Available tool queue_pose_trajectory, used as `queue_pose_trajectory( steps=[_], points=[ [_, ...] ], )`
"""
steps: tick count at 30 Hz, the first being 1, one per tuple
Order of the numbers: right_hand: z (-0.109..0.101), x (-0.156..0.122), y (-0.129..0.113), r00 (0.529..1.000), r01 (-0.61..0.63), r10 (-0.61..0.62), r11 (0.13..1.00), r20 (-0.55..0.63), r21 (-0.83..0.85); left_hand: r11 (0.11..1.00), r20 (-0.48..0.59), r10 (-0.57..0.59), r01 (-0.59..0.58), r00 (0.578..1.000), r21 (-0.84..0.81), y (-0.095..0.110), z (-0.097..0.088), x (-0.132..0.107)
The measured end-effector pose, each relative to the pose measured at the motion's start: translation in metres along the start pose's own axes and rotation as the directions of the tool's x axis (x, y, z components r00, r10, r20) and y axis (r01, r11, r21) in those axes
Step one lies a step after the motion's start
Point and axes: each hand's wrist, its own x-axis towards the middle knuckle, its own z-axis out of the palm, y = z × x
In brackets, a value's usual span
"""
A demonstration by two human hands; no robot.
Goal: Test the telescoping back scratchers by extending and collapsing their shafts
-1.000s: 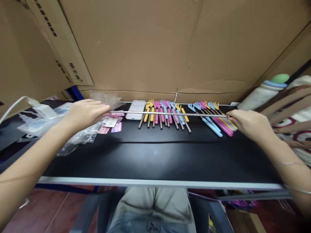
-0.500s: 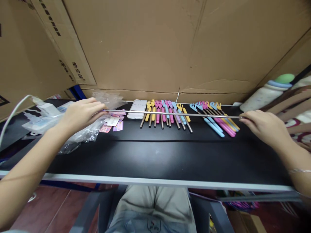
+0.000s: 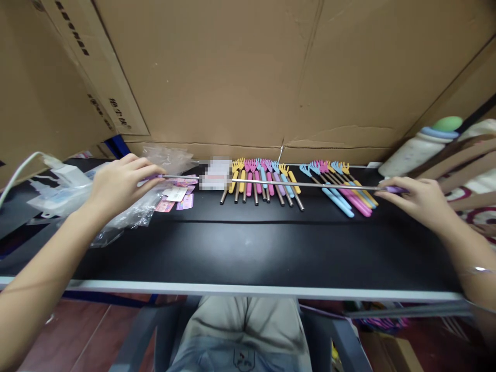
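Note:
An extended telescopic back scratcher (image 3: 302, 184) stretches level above the table, its thin metal rod spanning between my hands. My left hand (image 3: 121, 183) pinches one purple end, mostly covered by the fingers. At the other end, my right hand (image 3: 420, 201) grips with thumb and fingers, and a piece of purple shows there. Behind and below the rod lie several collapsed back scratchers (image 3: 270, 182) with yellow, pink, blue and purple parts, set side by side. A second group of back scratchers (image 3: 344, 199) lies slanted nearer my right hand, with blue, pink and yellow handles.
Clear plastic bags (image 3: 134, 214) and small printed cards (image 3: 175, 194) lie at the left, near a white cable (image 3: 17, 168). A blurred-out pale rectangle (image 3: 215, 175) is beside the scratchers. Cardboard (image 3: 232, 77) walls the back. A white bottle (image 3: 411, 152) leans at the right.
Both hands keep hold of the extended back scratcher. Purple now shows at both ends, where the fingers covered it before. The view has shifted slightly.

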Motion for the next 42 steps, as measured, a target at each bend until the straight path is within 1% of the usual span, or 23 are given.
queue_pose_trajectory(
  steps=[3, 4, 8, 11, 14, 15, 16, 18, 20, 21, 23, 25, 26, 29, 35, 39, 42],
  points=[
    [0.001, 0.0, 0.003, 0.994, 0.022, -0.033, 0.994, 0.104, 0.109, 0.999, 0.017, -0.048, 0.048, 0.999, -0.023, -0.004, -0.001, -0.004],
    [0.001, 0.0, 0.003, 0.993, 0.025, -0.037, 0.993, 0.111, 0.113, 0.998, 0.029, -0.064, 0.065, 0.998, -0.025, -0.004, -0.001, -0.005],
    [0.002, 0.001, -0.002, 0.993, 0.057, -0.065, 0.995, 0.102, 0.077, 0.994, 0.088, -0.105, 0.106, 0.991, -0.01, -0.003, 0.0, -0.005],
    [0.0, 0.004, -0.016, 0.992, 0.098, -0.103, 0.993, 0.071, 0.069, 0.997, 0.076, -0.072, 0.075, 0.995, -0.035, 0.004, 0.001, -0.001],
    [-0.005, 0.008, -0.046, 0.985, 0.152, -0.154, 0.988, 0.078, 0.03, 0.997, 0.049, 0.005, -0.001, 0.999, -0.075, 0.019, -0.002, 0.009],
    [-0.006, 0.01, -0.058, 0.982, 0.168, -0.168, 0.986, 0.092, 0.009, 0.996, 0.032, 0.008, -0.005, 0.999, -0.088, 0.027, -0.004, 0.013],
    [-0.008, 0.011, -0.072, 0.982, 0.169, -0.168, 0.986, 0.083, -0.01, 0.995, 0.026, 0.023, -0.02, 0.999, -0.097, 0.036, -0.006, 0.018],
    [-0.011, 0.012, -0.1, 0.978, 0.196, -0.195, 0.981, 0.07, -0.001, 0.993, -0.021, 0.032, -0.034, 0.999, -0.115, 0.056, -0.012, 0.026],
    [-0.013, 0.012, -0.127, 0.968, 0.248, -0.249, 0.968, 0.029, 0.027, 0.986, -0.067, 0.075, -0.084, 0.995, -0.145, 0.077, -0.018, 0.034],
    [-0.014, 0.012, -0.141, 0.961, 0.275, -0.275, 0.961, -0.021, 0.037, 0.982, -0.086, 0.085, -0.098, 0.993, -0.163, 0.088, -0.021, 0.037],
    [-0.015, 0.012, -0.164, 0.943, 0.333, -0.332, 0.941, -0.029, 0.052, 0.971, -0.085, 0.134, -0.148, 0.987, -0.188, 0.106, -0.028, 0.042],
    [-0.015, 0.011, -0.181, 0.932, 0.362, -0.36, 0.93, -0.038, 0.07, 0.979, -0.095, 0.09, -0.105, 0.991, -0.173, 0.119, -0.033, 0.045],
    [-0.015, 0.011, -0.186, 0.93, 0.368, -0.365, 0.927, -0.046, 0.075, 0.98, -0.102, 0.085, -0.101, 0.991, -0.174, 0.123, -0.035, 0.046],
    [-0.015, 0.013, -0.191, 0.924, 0.382, -0.379, 0.921, -0.058, 0.079, 0.981, -0.103, 0.056, -0.074, 0.993, -0.177, 0.127, -0.036, 0.046],
    [-0.017, 0.015, -0.189, 0.918, 0.397, -0.394, 0.914, -0.053, 0.08, 0.976, -0.06, 0.001, -0.014, 0.998, -0.216, 0.129, -0.03, 0.042],
    [-0.019, 0.017, -0.189, 0.915, 0.404, -0.402, 0.912, -0.04, 0.072, 0.97, -0.039, -0.015, 0.005, 0.999, -0.242, 0.132, -0.028, 0.043],
    [-0.016, 0.017, -0.194, 0.907, 0.42, -0.42, 0.903, -0.025, 0.086, 0.964, -0.042, -0.006, -0.006, 0.999, -0.267, 0.139, -0.028, 0.044]
  ],
)
